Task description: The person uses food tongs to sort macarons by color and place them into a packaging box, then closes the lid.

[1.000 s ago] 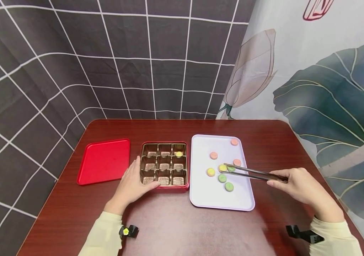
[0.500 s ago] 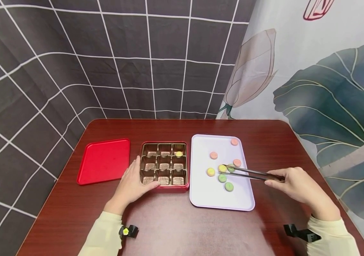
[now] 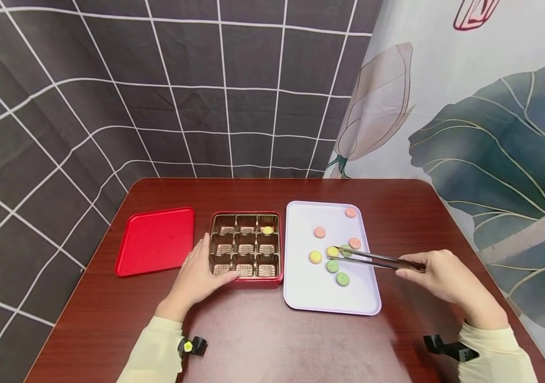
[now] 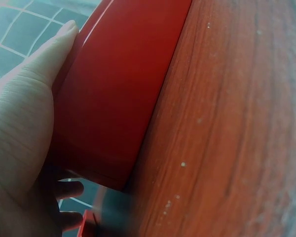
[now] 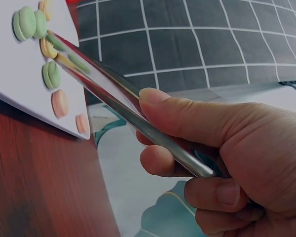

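Observation:
My right hand (image 3: 445, 274) holds long metal tongs (image 3: 382, 260), thumb on one arm and fingers under the other in the right wrist view. The tongs' tips lie on either side of a yellow macaron (image 3: 332, 252) on the white tray (image 3: 301, 292). A green macaron (image 3: 346, 251) sits just beside it, partly behind the tongs. My left hand (image 3: 196, 276) rests against the near left corner of a red box (image 4: 113, 94), thumb along the front rim, straight fingers along the left side. One yellow macaron (image 3: 267, 230) lies in the box's back right compartment.
Several more macarons lie on the tray, among them another yellow one (image 3: 315, 257), a green one (image 3: 343, 279) and a pink one (image 3: 320, 232). A flat red lid (image 3: 157, 242) lies left of the box. Grid-patterned cloth (image 3: 181, 106) hangs behind the table.
The right hand and tongs have shifted slightly left, and the tips have settled around the yellow macaron. The left hand and box have stayed in place.

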Demonstrator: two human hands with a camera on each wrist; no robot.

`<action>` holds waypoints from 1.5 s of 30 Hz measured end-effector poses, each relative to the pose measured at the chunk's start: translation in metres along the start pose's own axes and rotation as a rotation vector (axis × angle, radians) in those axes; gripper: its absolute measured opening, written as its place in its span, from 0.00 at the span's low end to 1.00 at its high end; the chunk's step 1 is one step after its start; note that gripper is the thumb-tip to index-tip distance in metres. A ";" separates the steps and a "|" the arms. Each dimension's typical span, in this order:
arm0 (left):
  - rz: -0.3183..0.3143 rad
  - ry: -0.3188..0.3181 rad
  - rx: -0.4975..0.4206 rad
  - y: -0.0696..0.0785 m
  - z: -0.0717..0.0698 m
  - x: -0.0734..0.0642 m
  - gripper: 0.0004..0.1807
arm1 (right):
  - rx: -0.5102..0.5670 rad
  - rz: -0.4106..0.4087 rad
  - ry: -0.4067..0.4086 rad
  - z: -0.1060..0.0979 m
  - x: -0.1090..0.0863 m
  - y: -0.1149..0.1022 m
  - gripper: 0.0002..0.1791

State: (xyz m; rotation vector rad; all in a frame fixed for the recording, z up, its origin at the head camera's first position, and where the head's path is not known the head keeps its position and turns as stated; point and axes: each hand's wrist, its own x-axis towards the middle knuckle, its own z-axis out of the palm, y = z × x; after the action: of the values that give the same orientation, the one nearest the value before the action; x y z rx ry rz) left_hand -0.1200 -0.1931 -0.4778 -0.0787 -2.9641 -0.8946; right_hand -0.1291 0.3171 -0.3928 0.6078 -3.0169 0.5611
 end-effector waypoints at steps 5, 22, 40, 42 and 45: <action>-0.001 0.000 -0.004 0.001 0.000 0.000 0.70 | -0.007 0.016 -0.005 -0.001 -0.001 0.000 0.14; 0.003 0.006 -0.001 0.001 0.000 -0.001 0.71 | 0.008 -0.042 0.060 -0.004 0.007 -0.007 0.13; 0.003 0.016 -0.009 -0.001 0.001 0.000 0.71 | 0.098 -0.103 0.002 -0.012 0.045 -0.045 0.15; 0.004 0.016 -0.011 -0.001 0.000 0.000 0.71 | 0.097 -0.111 0.003 -0.011 0.049 -0.050 0.16; 0.008 0.013 -0.011 0.000 0.000 0.000 0.71 | 0.093 -0.128 0.007 -0.009 0.054 -0.056 0.16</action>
State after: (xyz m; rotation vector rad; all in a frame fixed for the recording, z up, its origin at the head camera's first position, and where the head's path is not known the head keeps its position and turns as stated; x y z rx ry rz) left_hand -0.1199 -0.1935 -0.4780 -0.0840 -2.9455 -0.9065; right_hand -0.1586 0.2517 -0.3605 0.7953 -2.9314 0.6983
